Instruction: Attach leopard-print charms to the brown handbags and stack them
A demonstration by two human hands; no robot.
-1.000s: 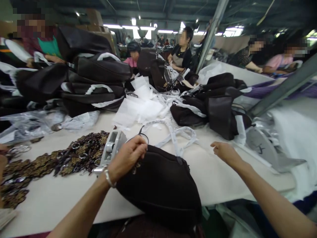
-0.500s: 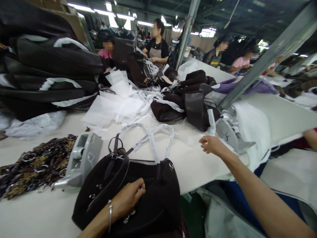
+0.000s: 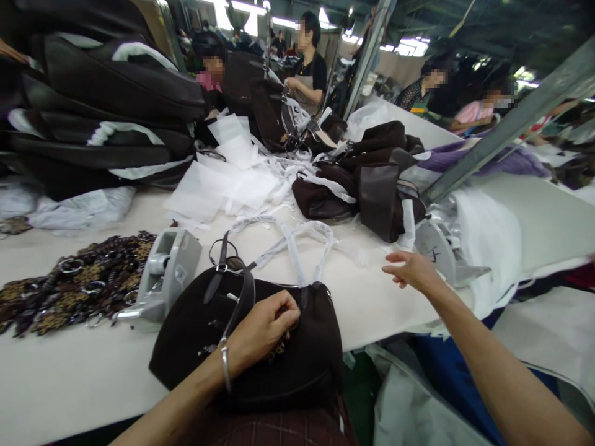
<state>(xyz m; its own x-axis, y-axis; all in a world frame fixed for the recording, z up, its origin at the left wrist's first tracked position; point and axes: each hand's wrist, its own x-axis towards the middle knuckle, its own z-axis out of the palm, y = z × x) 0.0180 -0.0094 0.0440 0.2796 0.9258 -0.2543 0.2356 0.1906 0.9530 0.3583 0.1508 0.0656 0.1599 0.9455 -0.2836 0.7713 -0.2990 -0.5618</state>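
Note:
A dark brown handbag lies at the table's front edge, its white-wrapped handles spread behind it. Over the bag's front is my left hand, fingers curled together, with part of a patterned charm showing beneath them; a silver bracelet circles that wrist. My right hand hovers above the table to the right of the bag, its fingers apart and nothing in them. A grey tape dispenser stands left of the bag. Beyond it, patterned straps with metal rings form a heap.
Stacked dark bags rise at the left. White sheets and more dark bags cover the table's back. Another grey dispenser and a slanting metal post are at the right. Several people work beyond.
My left hand has moved right and up across the bag, and the charm now shows under it. My right hand's fingers have spread. The view has shifted, and the bag sits a little differently.

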